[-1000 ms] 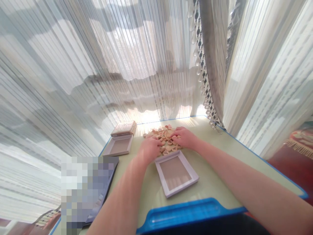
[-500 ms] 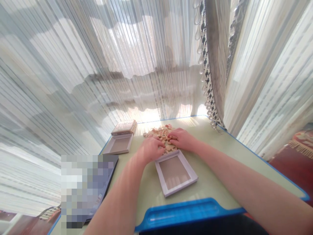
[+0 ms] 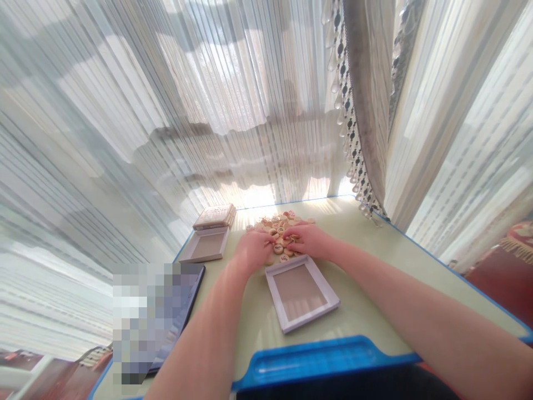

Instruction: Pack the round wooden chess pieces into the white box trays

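A loose heap of small round wooden discs [image 3: 278, 248], several with dark or red marks, lies in the middle of the table. At the heap's left side my left hand [image 3: 254, 250] rests with its fingertips among the discs, partly hidden by the back of the hand. My right hand [image 3: 310, 240] reaches in from the right, fingers apart and touching discs. Neither hand visibly lifts a disc. Just in front of the heap, nearest me, sits a shallow white open box [image 3: 278, 308] with a grey-brown inside and nothing in it.
A stack of flat boxes [image 3: 214, 215] stands at the back left, with another shallow white box [image 3: 204, 248] before it. A dark-edged tablet-like device [image 3: 189, 294], partly blurred out, lies at the left. The green table [image 3: 375, 239] has a blue tray edge [image 3: 316, 358]. Curtains [image 3: 233, 100] hang behind.
My left hand has shifted slightly left, its fingers drawn closer together. My right hand's fingers have moved a little over the discs, some of which lie differently. The view has shifted slightly.
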The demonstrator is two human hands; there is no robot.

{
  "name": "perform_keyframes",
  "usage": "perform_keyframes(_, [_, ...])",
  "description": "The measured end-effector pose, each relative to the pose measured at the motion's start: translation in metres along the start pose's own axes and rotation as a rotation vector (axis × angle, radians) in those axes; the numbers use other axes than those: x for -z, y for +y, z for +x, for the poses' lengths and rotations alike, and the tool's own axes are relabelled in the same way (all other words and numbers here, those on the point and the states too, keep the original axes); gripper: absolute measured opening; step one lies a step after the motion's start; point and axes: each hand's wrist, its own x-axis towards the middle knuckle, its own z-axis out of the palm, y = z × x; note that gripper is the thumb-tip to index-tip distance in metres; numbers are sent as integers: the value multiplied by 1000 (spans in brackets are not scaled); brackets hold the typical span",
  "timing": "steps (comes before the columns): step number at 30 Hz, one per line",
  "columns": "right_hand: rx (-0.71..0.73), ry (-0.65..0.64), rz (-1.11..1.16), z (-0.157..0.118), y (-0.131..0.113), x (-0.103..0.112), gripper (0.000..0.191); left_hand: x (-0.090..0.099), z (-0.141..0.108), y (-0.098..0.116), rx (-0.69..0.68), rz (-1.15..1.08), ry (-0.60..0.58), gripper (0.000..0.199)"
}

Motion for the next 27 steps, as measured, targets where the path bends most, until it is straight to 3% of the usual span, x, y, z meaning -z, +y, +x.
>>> perform_keyframes(8, [17,23,-65,0,-3,1,26,4,0,3,30,120,-55,31])
perform_keyframes(16, [-167,-9,-160,-1,8,14,30,9,-1,2,76,137,-73,34])
perform_keyframes(21, [-254,18,-185,-1,19,19,32,6,-1,-2,102,158,-40,37])
perform_keyframes(27, [-235,4,-210,-2,12,20,29,10,-2,6,88,155,38,29])
